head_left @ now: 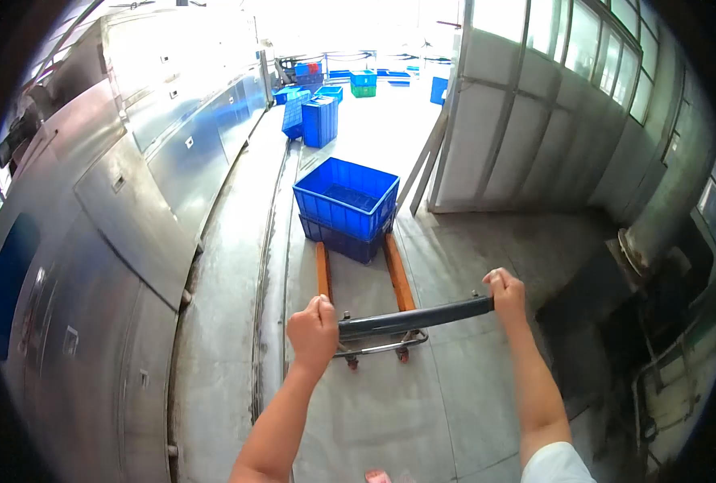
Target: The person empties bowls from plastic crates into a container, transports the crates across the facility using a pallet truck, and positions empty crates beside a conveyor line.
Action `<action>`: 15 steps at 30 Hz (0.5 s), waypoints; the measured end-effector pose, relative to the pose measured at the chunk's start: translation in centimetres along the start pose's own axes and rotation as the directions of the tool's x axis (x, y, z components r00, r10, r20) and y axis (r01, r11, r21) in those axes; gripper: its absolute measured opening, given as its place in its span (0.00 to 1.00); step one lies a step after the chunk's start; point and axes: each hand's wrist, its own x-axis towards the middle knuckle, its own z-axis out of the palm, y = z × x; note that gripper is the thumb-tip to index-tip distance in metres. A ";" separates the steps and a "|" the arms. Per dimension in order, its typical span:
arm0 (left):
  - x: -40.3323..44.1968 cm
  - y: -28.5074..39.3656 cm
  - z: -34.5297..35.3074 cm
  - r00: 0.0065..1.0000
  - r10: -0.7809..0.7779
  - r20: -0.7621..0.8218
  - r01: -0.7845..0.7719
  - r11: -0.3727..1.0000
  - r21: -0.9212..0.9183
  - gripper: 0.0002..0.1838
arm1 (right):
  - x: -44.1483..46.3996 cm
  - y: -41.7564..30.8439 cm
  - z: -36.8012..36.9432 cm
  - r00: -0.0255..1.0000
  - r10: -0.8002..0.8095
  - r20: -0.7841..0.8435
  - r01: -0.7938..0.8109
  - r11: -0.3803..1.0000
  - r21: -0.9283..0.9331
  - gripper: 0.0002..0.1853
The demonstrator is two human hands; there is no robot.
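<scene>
My left hand (313, 326) is closed round the left end of a dark push handle (414, 316). At the handle's right end, my right hand (505, 294) is also wrapped tight. The handle belongs to a low cart with two orange rails (398, 274), a metal tube and small casters (403, 354) below. Toward the cart's far end sit stacked blue plastic crates; the upper crate (347, 193) is open-topped, and it looks bare inside. A darker blue crate (342, 239) is under it. Neither hand touches the crates.
Metal cabinets (132, 217) line the left side. Blue crates (320, 121) stand ahead beside a floor groove, with a blue and green stack (364, 84) farther off. A panelled partition (519, 137) and leaning boards (426, 165) are on the right, near a pipe (672, 193).
</scene>
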 end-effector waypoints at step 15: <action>17.3 -11.0 1.6 0.991 0.113 0.069 -0.083 0.938 -0.337 0.16 | 4.7 -6.4 10.6 0.998 0.023 -0.056 -0.026 0.998 -0.051 0.14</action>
